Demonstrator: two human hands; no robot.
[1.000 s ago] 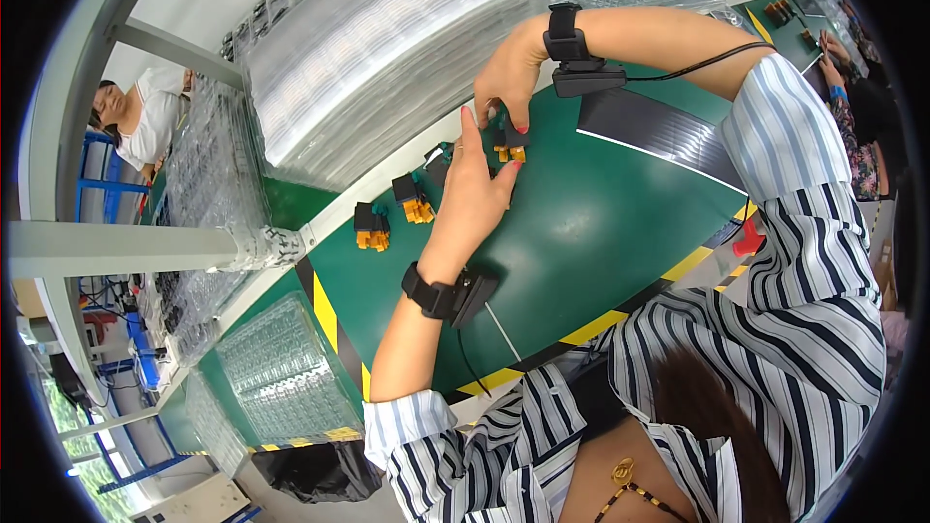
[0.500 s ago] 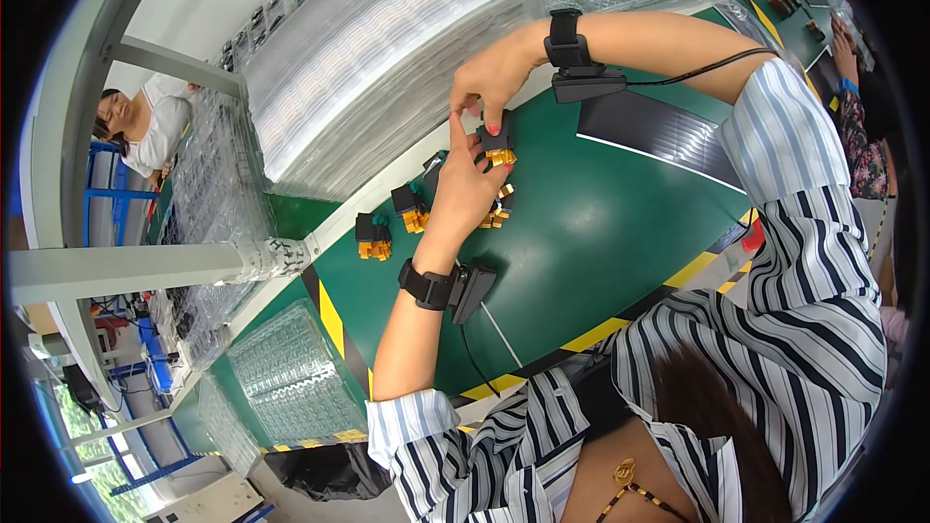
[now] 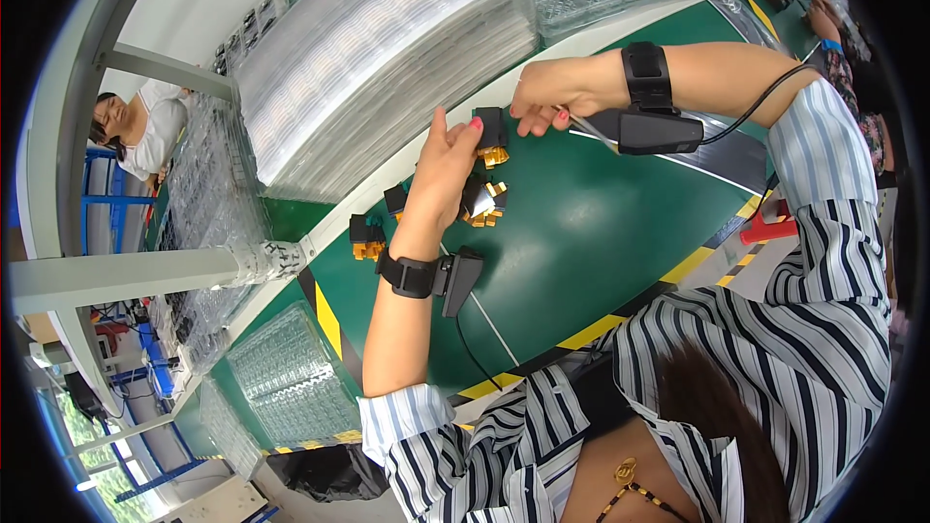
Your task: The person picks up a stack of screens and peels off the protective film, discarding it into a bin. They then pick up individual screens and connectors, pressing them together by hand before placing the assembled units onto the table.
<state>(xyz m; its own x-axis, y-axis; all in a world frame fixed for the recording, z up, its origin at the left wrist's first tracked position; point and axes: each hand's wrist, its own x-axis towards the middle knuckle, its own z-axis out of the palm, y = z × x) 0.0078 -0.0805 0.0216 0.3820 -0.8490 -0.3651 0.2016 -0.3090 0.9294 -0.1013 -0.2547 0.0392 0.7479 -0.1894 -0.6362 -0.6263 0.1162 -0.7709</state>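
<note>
Several small black blocks with orange-gold tabs stand in a slanting row on the green tabletop. My left hand (image 3: pixel 446 167) is over the row, fingers stretched out, a red-nailed fingertip at the left side of the farthest black block (image 3: pixel 490 126). It partly hides another black block (image 3: pixel 395 200); one more black block (image 3: pixel 366 230) stands at the row's left end. Beside my left hand sits a cluster of orange-tabbed pieces (image 3: pixel 484 201). To the right of the farthest block, my right hand (image 3: pixel 554 97) has curled fingers around a thin pale strip-like tool (image 3: pixel 599 134), its exact kind unclear.
A tall stack of clear plastic trays (image 3: pixel 387 68) rises behind the blocks. More clear trays (image 3: pixel 295 368) lie at left. A dark flat panel (image 3: pixel 722 150) lies under my right forearm. A grey post (image 3: pixel 145 271) crosses at left. Other people are at far left and far right.
My right hand has left the farthest black block and moved right, now with the thin tool showing. My left hand has shifted slightly left, its fingers straighter.
</note>
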